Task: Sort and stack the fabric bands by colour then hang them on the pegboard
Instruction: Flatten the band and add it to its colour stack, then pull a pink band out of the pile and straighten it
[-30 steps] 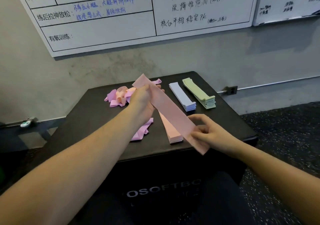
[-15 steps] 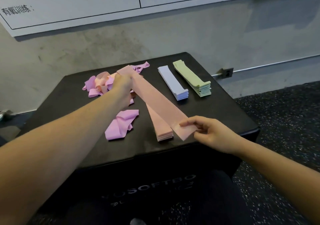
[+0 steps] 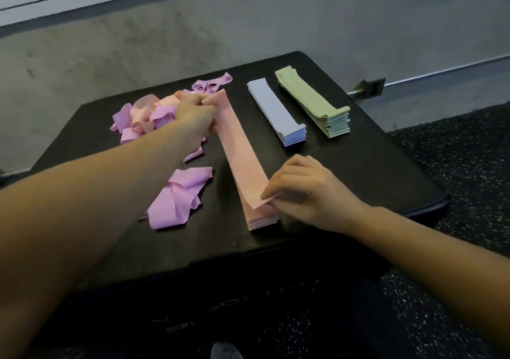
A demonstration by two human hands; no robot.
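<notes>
A flat salmon-pink band (image 3: 240,149) lies stretched along the top of the pink stack (image 3: 262,220) on the black box. My left hand (image 3: 193,116) grips its far end. My right hand (image 3: 300,190) pinches its near end just above the stack's front. A loose heap of purple and pink bands (image 3: 143,118) lies behind my left forearm, and one crumpled purple band (image 3: 176,198) sits near the front left. A neat blue stack (image 3: 278,113) and a green stack (image 3: 314,102) lie to the right.
The black padded box (image 3: 358,176) carries everything and stands against a grey wall (image 3: 248,27). Speckled dark floor (image 3: 455,165) lies to the right. A whiteboard edge runs along the top left. No pegboard is in view.
Both hands have lowered the pink band from a raised slant down onto the pink stack, lining it up lengthwise. The view has tilted downward.
</notes>
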